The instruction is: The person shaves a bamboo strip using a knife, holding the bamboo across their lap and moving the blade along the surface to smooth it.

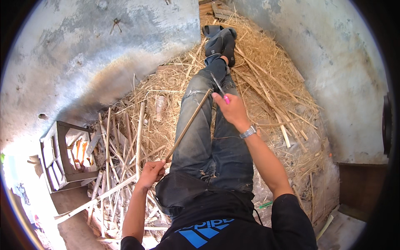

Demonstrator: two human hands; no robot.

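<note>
The left hand has its thumb and fingers pinched about the near end of a long wooden strip, beside the hip. The right hand is curled around the pink handle of a knife, thumb out toward the strip's far end, and the thin blade points up and away over the knees. From here I can't quite tell whether the blade touches the wood. The strip slants across one thigh of the worn dark trousers; a silver watch circles the right wrist. A dark cloth lies over the lap, below it a black shirt with a blue print. The legs stretch out straight, dark footwear at the end. Straw covers the floor around them, with loose strips to the right and a tangle of sticks to the left, next to a wooden frame. Stained grey walls rise on both sides.
</note>
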